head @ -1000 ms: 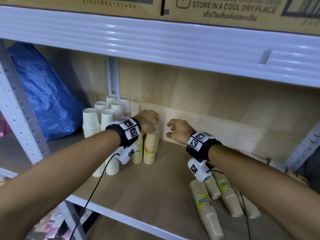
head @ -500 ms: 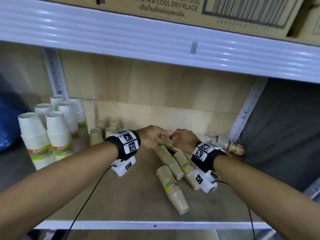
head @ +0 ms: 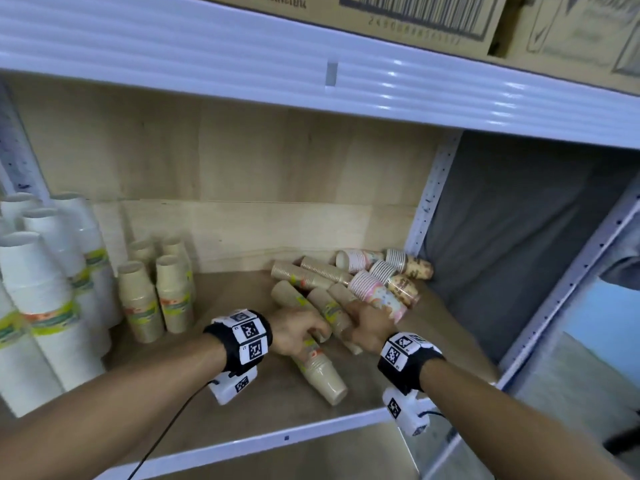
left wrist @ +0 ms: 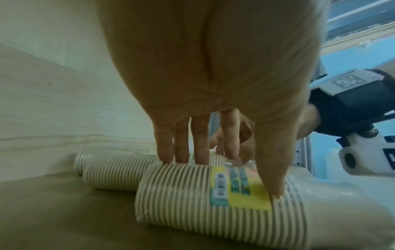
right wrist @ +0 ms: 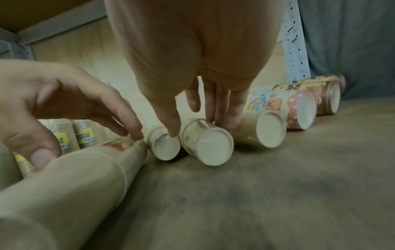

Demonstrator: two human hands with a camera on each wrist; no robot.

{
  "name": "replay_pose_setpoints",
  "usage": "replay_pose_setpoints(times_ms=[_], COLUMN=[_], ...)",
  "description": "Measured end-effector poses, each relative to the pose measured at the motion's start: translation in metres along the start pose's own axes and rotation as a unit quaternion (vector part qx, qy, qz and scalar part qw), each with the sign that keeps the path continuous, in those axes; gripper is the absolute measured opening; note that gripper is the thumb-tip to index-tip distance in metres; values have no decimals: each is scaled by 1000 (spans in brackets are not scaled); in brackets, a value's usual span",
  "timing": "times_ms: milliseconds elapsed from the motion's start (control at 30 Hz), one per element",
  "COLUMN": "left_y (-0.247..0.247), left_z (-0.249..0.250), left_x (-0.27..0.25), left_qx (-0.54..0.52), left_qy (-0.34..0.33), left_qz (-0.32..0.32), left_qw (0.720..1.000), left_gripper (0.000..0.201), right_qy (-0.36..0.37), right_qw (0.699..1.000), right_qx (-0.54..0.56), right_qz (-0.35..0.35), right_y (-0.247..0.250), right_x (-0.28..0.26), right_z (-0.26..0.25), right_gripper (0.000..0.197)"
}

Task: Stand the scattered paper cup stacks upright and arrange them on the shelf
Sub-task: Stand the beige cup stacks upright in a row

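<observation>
Reaching palm-down over the wooden shelf [head: 263, 393], the left hand [head: 298, 332] grips the nearest lying kraft paper cup stack [head: 320, 370], four fingers [left wrist: 200, 148] curled over its far side and the thumb pressed on its yellow label [left wrist: 241, 189]. Just to its right, the right hand [head: 369, 327] hangs over a second lying kraft stack [right wrist: 206, 141], fingertips and thumb touching its bottom end; whether it grips cannot be told. More fallen stacks, some patterned [head: 377, 296], lie far right. Upright kraft stacks [head: 156, 296] and white stacks [head: 45, 306] stand at left.
</observation>
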State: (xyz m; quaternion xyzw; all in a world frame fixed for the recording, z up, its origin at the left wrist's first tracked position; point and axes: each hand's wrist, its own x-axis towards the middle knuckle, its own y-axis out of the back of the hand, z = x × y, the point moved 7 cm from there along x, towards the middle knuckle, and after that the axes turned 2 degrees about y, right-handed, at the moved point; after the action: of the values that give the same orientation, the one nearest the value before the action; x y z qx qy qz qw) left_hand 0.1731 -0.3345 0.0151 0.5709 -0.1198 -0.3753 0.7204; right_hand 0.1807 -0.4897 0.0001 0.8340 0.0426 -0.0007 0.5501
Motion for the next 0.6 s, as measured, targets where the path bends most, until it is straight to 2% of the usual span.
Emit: replay_pose_setpoints(times_ms=[133, 333, 600], left_y=[-9, -17, -20], left_z=[0, -2, 0], left_x=[1, 5, 10], left_qx=[36, 128, 171], left_qy=[-29, -52, -57], left_qz=[6, 7, 1], left_qw=[999, 990, 984], left_gripper=[61, 63, 65], right_qy=[-5, -18, -16], right_qw=[999, 997, 996], right_qx=[15, 48, 50], right_qz=[31, 65, 78], right_y=[-11, -24, -16], right_x=[-5, -6, -8], right_z=[1, 7, 8], right_gripper=[58, 69, 59])
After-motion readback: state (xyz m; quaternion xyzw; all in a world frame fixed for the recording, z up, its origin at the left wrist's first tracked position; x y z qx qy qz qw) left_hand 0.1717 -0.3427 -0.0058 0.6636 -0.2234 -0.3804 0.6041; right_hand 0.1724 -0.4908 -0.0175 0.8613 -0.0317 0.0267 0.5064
